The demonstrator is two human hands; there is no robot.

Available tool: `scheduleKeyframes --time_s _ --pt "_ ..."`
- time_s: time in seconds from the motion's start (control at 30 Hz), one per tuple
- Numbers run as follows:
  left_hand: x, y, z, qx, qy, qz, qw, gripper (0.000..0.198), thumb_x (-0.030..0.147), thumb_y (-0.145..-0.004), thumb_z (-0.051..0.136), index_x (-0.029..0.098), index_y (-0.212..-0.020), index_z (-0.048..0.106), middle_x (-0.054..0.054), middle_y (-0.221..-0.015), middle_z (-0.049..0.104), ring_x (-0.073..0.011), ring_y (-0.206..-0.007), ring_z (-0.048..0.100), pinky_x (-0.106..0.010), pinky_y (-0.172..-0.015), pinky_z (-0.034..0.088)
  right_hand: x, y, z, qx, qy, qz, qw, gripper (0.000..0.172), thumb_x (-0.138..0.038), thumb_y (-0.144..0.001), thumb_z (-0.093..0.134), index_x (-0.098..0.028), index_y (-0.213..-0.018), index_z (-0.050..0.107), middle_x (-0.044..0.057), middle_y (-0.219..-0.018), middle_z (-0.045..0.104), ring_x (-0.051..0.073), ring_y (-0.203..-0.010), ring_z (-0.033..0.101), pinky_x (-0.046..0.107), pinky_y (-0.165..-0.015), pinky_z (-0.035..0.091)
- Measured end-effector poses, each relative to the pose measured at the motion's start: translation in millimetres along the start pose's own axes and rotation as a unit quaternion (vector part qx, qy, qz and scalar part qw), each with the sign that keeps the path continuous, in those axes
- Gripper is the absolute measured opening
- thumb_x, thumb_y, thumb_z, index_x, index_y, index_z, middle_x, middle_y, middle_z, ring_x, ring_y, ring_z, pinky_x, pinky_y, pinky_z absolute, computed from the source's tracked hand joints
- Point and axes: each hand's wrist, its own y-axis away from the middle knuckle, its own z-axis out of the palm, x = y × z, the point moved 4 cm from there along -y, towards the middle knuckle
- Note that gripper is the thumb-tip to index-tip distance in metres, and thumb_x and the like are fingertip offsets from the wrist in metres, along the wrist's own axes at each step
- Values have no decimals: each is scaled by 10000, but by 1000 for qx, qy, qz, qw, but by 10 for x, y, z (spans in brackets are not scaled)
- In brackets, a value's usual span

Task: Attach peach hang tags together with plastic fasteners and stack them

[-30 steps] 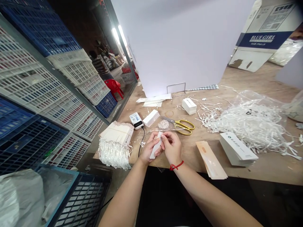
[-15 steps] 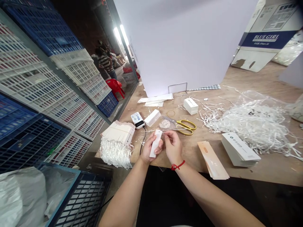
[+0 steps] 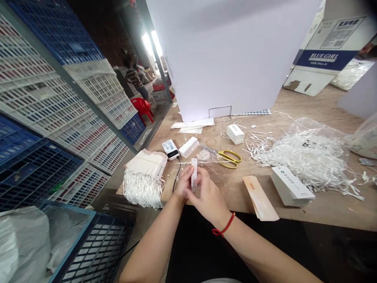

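Observation:
My left hand (image 3: pixel 183 184) and my right hand (image 3: pixel 207 196) meet at the near edge of the wooden table (image 3: pixel 235 184). Together they pinch a narrow white paper tag (image 3: pixel 194 174), held upright between them. A thin white string (image 3: pixel 206 162) runs sideways from the tag's top. A red cord circles my right wrist. A bundle of finished tags with white strings (image 3: pixel 144 173) lies just left of my hands.
Yellow scissors (image 3: pixel 228 157), a small white device with a cable (image 3: pixel 171 149), white boxes (image 3: pixel 235 133), two tag stacks (image 3: pixel 290 184) and a heap of white strings (image 3: pixel 306 157) lie on the table. Stacked plastic crates (image 3: pixel 59 118) line the left. A white board (image 3: pixel 232 59) stands behind.
The tag has been turned from slanted to upright and lifted a little. My right hand moved left and down, closing over the tag's lower part beside the left hand.

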Motion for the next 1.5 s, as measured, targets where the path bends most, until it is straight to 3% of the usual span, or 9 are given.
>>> scheduleKeyframes --time_s 0.17,0.4,0.5,0.67,0.77,0.87,1.07,1.27,1.5 --pt "-10 20 38 -7 -18 10 1000 301 440 -779 788 166 -863 700 -49 -767 710 -227 -829 701 -326 -787 541 -112 -85 -89 -43 129 51 989 631 -240 -929 499 -119 -1511 287 197 -1295 657 305 -1039 702 404 -846 558" --pt "-34 7 88 -29 -9 20 999 318 455 -772 806 182 -883 685 -76 -971 763 -250 -1019 701 -346 -906 537 -211 -352 -161 -75 206 83 972 507 -191 -1003 344 -143 -1507 329 162 -1110 733 271 -921 734 359 -739 554" --pt "-29 -9 99 -54 6 11 998 322 473 -792 793 190 -829 645 -58 -999 763 -204 -937 724 -294 -836 539 -146 -358 -475 -68 198 100 973 533 -182 -954 446 -139 -1481 387 153 -1068 747 270 -897 730 348 -741 538" --pt "-25 -8 102 -75 -3 -34 997 346 475 -843 745 162 -820 599 -133 -1210 729 -266 -1084 718 -288 -843 520 145 -155 -1366 37 162 127 978 497 -157 -872 524 -175 -1368 564 86 -973 743 219 -783 687 329 -732 495" --pt "-20 -22 95 -65 -1 -41 997 319 434 -847 749 155 -827 596 -147 -1204 732 -272 -1093 717 -275 -830 520 326 16 -1650 -3 172 150 974 361 -178 -841 547 -216 -1180 664 5 -795 685 171 -663 618 275 -620 412" --pt "-34 -41 91 -56 -8 -48 997 306 405 -842 756 155 -812 581 -149 -1190 736 -266 -1087 720 -264 -812 525 463 167 -1661 -53 226 180 956 258 -148 -830 539 -187 -1044 678 1 -733 621 164 -656 570 263 -601 356" --pt "-37 -36 90 -55 -18 -49 997 275 370 -855 745 163 -810 571 -133 -1171 744 -254 -1083 721 -263 -808 532 648 235 -1478 -77 268 192 941 341 -110 -844 540 -147 -1155 675 42 -826 608 170 -712 558 266 -648 366" --pt "-35 -36 84 -53 -8 -49 997 283 368 -848 751 153 -783 579 -131 -1143 752 -254 -1075 725 -245 -801 533 755 246 -1492 -85 308 191 928 356 -186 -877 550 -140 -1206 678 65 -876 606 190 -734 569 294 -690 408" --pt "-32 -47 88 -54 -2 -57 997 262 335 -837 762 157 -771 582 -125 -1110 761 -260 -1058 731 -259 -801 542 746 257 -1488 25 280 127 951 564 -303 -907 580 -156 -1446 508 174 -1191 554 310 -1111 599 453 -1007 464"
